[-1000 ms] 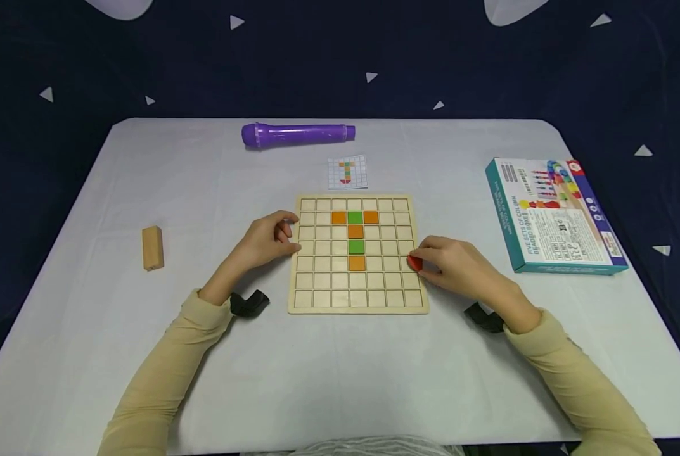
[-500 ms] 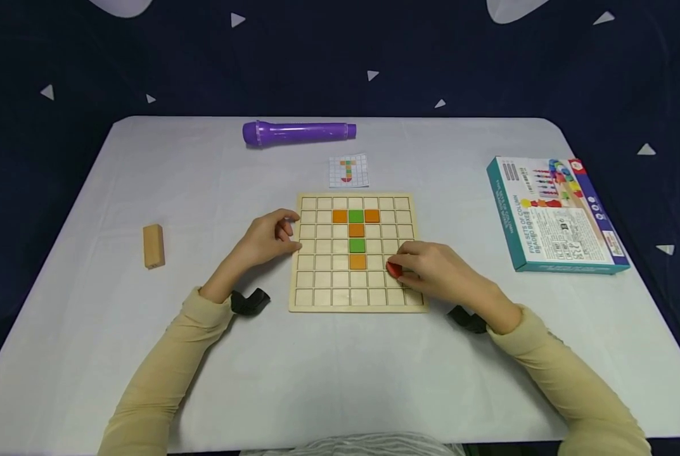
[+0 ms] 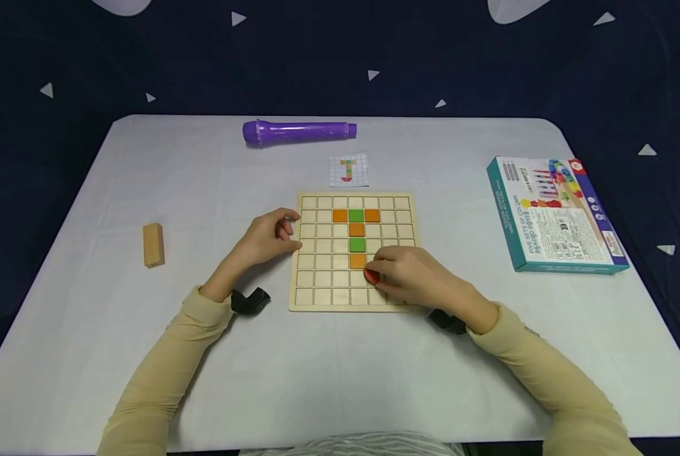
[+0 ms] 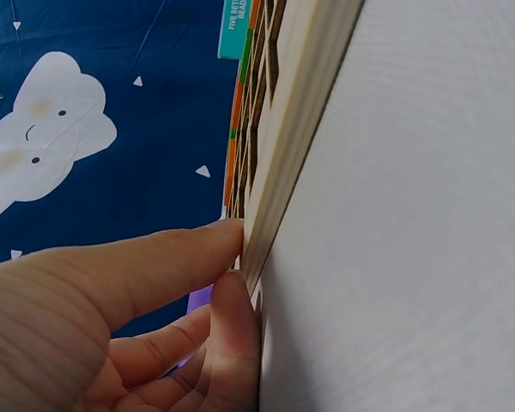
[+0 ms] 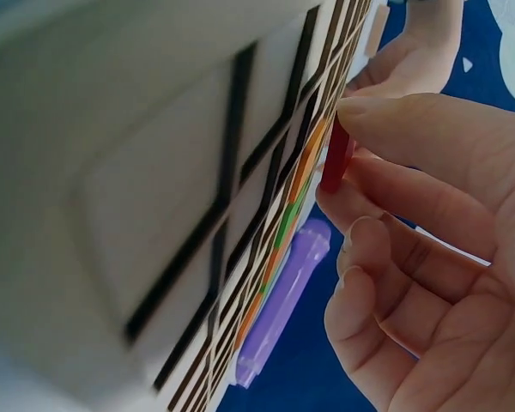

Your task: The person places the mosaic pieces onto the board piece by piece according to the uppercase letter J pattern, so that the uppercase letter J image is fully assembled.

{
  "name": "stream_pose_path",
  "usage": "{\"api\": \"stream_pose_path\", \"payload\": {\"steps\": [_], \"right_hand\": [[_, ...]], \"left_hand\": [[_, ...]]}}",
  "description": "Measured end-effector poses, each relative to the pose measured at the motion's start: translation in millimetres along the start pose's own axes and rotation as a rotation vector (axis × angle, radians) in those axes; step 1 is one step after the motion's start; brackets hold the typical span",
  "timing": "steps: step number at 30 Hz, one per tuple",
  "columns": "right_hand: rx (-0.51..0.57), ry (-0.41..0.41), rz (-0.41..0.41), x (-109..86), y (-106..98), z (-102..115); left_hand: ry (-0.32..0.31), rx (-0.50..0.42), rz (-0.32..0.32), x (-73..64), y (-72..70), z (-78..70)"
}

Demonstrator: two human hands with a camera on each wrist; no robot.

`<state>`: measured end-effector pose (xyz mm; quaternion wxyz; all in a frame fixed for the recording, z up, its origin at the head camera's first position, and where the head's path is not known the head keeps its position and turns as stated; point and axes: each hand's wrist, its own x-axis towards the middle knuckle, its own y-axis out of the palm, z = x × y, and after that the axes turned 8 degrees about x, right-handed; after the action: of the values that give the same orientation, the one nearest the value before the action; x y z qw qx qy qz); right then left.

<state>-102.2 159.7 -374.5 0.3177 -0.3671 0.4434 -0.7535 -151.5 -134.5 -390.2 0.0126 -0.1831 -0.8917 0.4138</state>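
Observation:
A square wooden grid board (image 3: 357,308) lies in the middle of the white table. A stem of orange and green square tiles (image 3: 356,245) runs down its grid, under a short row of tiles. My left hand (image 3: 267,237) is at the board's left side, thumb (image 4: 197,249) and fingertips touching its edge. My right hand (image 3: 416,273) pinches a red tile (image 3: 371,277) with a curved edge between thumb and fingers. The tile is over the board, just right of and below the lowest orange tile (image 3: 357,261). Part of the board's lower right is hidden under that hand.
Behind the board lies a card (image 3: 348,171) printed with a coloured grid pattern, and beyond it a purple microphone-shaped object (image 3: 300,132). A teal and white game box (image 3: 558,215) lies at the right. A small wooden block (image 3: 153,245) is at the left.
My right hand has carried the red tile leftward, from the board's right edge to beside the lowest orange tile. The left hand has stayed at the board's edge.

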Motion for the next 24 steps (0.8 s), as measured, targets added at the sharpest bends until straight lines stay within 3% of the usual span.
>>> {"api": "stream_pose_path", "payload": {"steps": [13, 24], "right_hand": [[0.029, -0.027, 0.037, 21.2, 11, 14], [-0.029, 0.038, 0.145, 35.4, 14, 22]], "left_hand": [[-0.012, -0.009, 0.004, 0.1, 0.0, -0.4], [-0.011, -0.009, 0.004, -0.3, -0.1, -0.6]]}}
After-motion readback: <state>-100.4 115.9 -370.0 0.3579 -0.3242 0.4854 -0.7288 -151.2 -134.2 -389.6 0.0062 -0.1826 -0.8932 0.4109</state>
